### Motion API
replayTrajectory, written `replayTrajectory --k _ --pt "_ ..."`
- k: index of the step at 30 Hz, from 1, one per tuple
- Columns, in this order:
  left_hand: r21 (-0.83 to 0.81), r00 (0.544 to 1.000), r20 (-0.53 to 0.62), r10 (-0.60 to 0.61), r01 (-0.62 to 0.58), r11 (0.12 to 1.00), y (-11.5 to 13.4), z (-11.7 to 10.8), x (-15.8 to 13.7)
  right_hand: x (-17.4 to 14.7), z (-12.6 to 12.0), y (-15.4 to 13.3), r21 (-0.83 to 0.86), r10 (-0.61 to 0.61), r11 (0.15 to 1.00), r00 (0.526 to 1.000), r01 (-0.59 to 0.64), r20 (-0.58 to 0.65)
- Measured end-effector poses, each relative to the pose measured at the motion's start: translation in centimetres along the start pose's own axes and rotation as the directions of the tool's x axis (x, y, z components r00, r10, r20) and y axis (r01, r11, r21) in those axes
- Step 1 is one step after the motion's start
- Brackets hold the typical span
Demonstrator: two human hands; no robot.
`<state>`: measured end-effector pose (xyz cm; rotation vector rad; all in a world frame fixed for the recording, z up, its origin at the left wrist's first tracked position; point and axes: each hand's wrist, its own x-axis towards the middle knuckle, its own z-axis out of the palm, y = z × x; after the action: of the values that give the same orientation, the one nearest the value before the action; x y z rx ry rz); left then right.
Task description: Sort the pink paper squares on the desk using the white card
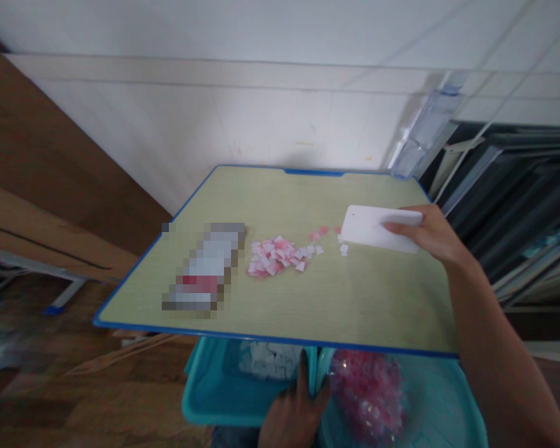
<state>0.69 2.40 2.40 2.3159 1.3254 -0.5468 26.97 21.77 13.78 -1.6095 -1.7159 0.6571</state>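
My right hand is closed on a flat white plastic card with a small hole near one corner. The card's left edge is down by a few loose paper squares and pink bits on the tabletop. Left of it lies a pile of small white squares mixed with pink petal-like pieces. Below the table's front edge, my left hand straddles the adjoining rims of a teal rectangular tub and a teal round basin, index finger and thumb on either side.
White squares lie in the rectangular tub. A clear bag of pink pieces rests on the round basin. A pixelated object lies on the table's left. A clear bottle leans at the back right; dark boards stand beyond.
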Motion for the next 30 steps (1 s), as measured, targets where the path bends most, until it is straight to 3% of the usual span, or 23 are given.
replayTrajectory --k 4,9,14,19,23,27,30 --pt "-0.013 1.0 0.015 0.0 0.0 1.0 0.0 0.0 0.0 -0.2 -0.2 -0.3 -0.004 -0.001 1.0 1.0 0.001 -0.017" --pt "0.002 1.0 0.021 0.0 0.0 1.0 0.0 -0.3 0.0 -0.5 -0.4 -0.7 0.012 -0.019 1.0 0.991 0.018 0.136" --pt "0.011 1.0 0.024 0.0 0.0 1.0 -0.1 0.0 -0.1 -0.4 -0.7 -0.5 0.026 0.024 0.999 0.999 -0.025 0.026" --pt "0.041 0.999 0.034 -0.001 -0.001 0.999 0.0 0.1 -0.1 -0.6 -0.9 -0.5 0.055 0.036 0.997 0.981 -0.047 0.192" --pt "0.045 0.999 0.035 -0.003 0.002 0.999 0.0 -0.2 -0.1 -0.6 -0.8 -0.6 0.073 0.032 0.996 0.986 -0.044 0.164" --pt "0.031 0.999 0.045 0.002 -0.003 1.0 0.0 -0.3 -0.1 -0.8 -0.9 -0.7 0.102 0.019 0.993 0.948 -0.054 0.317" --pt "0.024 0.998 0.06 -0.003 0.002 1.0 0.0 -0.3 0.0 -0.9 -1.0 -0.7 0.12 0.027 0.991 0.958 -0.064 0.284"
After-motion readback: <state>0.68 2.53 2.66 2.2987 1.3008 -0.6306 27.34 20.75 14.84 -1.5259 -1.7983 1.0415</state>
